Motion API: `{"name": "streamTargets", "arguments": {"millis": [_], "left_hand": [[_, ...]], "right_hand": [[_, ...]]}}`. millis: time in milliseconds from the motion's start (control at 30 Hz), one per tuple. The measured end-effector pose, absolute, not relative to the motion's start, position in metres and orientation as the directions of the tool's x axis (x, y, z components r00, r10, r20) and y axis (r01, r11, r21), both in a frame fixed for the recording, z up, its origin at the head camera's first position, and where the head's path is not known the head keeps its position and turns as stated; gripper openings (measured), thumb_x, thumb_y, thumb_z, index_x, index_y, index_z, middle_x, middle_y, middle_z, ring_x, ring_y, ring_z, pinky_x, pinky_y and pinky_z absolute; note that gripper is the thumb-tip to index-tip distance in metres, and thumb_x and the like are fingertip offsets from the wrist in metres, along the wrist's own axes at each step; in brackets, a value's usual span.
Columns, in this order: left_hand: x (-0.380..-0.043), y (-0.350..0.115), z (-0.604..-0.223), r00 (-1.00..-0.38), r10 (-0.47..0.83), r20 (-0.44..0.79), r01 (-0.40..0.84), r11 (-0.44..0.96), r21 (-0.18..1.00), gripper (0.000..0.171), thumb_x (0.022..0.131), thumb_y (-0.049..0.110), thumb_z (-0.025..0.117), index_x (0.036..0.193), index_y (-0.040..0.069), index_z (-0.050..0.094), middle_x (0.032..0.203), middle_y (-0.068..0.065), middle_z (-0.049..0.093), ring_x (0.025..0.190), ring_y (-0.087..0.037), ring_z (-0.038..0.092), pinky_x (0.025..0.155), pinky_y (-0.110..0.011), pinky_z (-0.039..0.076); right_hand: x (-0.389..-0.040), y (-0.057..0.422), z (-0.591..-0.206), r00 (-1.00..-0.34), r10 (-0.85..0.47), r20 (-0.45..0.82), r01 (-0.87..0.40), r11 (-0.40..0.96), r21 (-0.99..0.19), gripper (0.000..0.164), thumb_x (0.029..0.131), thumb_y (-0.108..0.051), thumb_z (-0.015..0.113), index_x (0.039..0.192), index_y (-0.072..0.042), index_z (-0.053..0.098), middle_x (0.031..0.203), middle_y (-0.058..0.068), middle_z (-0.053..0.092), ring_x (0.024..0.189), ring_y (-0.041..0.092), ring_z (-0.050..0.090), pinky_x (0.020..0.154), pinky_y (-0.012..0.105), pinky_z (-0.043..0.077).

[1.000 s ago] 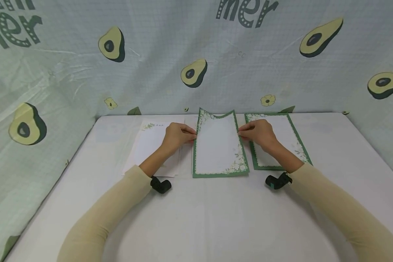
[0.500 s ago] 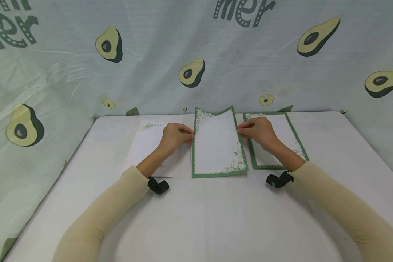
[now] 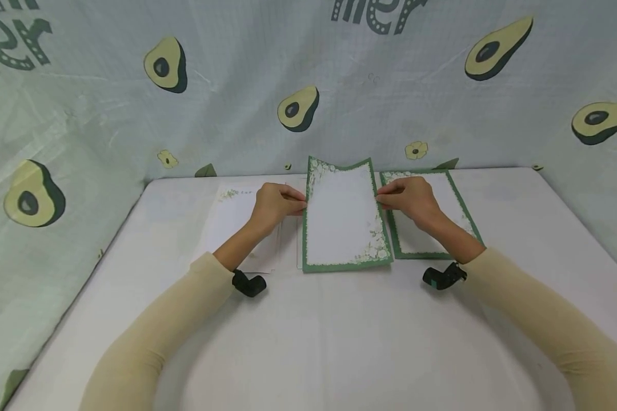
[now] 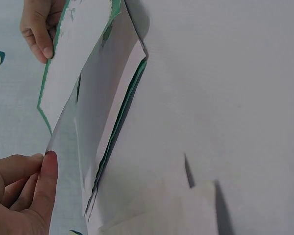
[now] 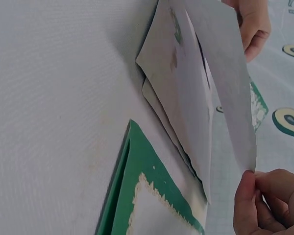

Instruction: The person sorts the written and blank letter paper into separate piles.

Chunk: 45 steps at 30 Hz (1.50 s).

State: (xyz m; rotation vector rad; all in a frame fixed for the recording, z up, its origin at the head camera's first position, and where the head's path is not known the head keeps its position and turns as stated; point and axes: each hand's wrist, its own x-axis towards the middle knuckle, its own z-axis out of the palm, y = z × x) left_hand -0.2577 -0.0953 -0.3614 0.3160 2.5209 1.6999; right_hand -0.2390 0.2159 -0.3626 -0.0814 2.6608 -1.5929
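soft, even light, faint shadows beside the sleeves (image 3: pixel 146 339), sheen on the backdrop (image 3: pixel 103 120), dimmer, hazier wrist views

The middle sheet (image 3: pixel 343 220) is between left papers (image 3: pixel 228 217) and right sheet (image 3: pixel 415 237).

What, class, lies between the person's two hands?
A green-bordered floral paper sheet, its side edges pinched by the left hand and right hand; the head view shows this.

sheet (image 3: pixel 345 217) | white, green floral border | far end raised, edge dipping | over table (image 3: pixel 319 342)
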Motion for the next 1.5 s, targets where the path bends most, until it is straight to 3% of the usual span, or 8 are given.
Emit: {"name": "streamTargets", "arguments": {"millis": [333,733,1067,1233,1400,1500], "left_hand": [[-0.257,-0.084,-0.360,-0.978,0.210,0.006,0.071,0.307,0.949,0.016,0.089,0.000,0.078,0.103,-0.006,0.075,0.101,-0.019,0.076,0.082,-0.024,0.077,0.077,-0.029,0.063],[-0.260,-0.068,-0.371,-0.976,0.215,-0.021,0.015,0.164,0.986,0.015,0.088,-0.003,0.077,0.102,-0.007,0.075,0.104,-0.018,0.074,0.084,-0.025,0.077,0.077,-0.030,0.064],[-0.254,-0.061,-0.367,-0.976,0.220,0.010,0.041,0.136,0.990,0.013,0.088,-0.004,0.077,0.100,-0.007,0.075,0.099,-0.019,0.075,0.082,-0.027,0.077,0.077,-0.032,0.064],[-0.253,-0.056,-0.369,-0.974,0.227,0.019,0.050,0.131,0.990,0.013,0.088,-0.004,0.076,0.100,-0.008,0.075,0.098,-0.019,0.075,0.081,-0.026,0.077,0.076,-0.032,0.064],[-0.252,-0.051,-0.368,-0.973,0.230,0.027,0.053,0.107,0.993,0.012,0.088,-0.006,0.076,0.099,-0.009,0.074,0.099,-0.021,0.074,0.080,-0.025,0.076,0.077,-0.034,0.064],[-0.252,-0.047,-0.367,-0.973,0.231,0.022,0.045,0.094,0.995,0.012,0.088,-0.007,0.075,0.099,-0.010,0.074,0.098,-0.022,0.074,0.081,-0.027,0.076,0.076,-0.032,0.064]], "right_hand": [[-0.232,0.230,-0.361,-0.998,-0.061,0.018,-0.046,0.504,-0.862,0.029,0.096,-0.018,0.073,0.117,0.003,0.071,0.116,0.019,0.072,0.092,0.017,0.075,0.091,0.039,0.060],[-0.222,0.249,-0.357,-0.998,-0.046,0.036,-0.056,0.556,-0.829,0.034,0.097,-0.026,0.073,0.118,0.000,0.071,0.111,0.012,0.075,0.085,0.003,0.072,0.089,0.034,0.059],[-0.215,0.253,-0.349,-0.999,-0.029,0.013,-0.027,0.563,-0.826,0.039,0.098,-0.030,0.071,0.123,0.000,0.069,0.114,0.008,0.074,0.089,0.003,0.072,0.098,0.043,0.056],[-0.213,0.257,-0.347,-1.000,-0.022,0.010,-0.021,0.572,-0.820,0.040,0.098,-0.031,0.071,0.123,0.000,0.069,0.113,0.007,0.075,0.089,0.003,0.072,0.096,0.039,0.057],[-0.212,0.263,-0.346,-1.000,-0.010,0.008,-0.012,0.577,-0.816,0.040,0.097,-0.031,0.072,0.123,0.000,0.068,0.112,0.005,0.075,0.088,0.002,0.072,0.090,0.028,0.057],[-0.212,0.267,-0.346,-1.000,-0.008,0.005,-0.009,0.569,-0.822,0.042,0.098,-0.031,0.072,0.125,0.000,0.067,0.113,0.003,0.075,0.088,0.000,0.071,0.092,0.029,0.057]]}}
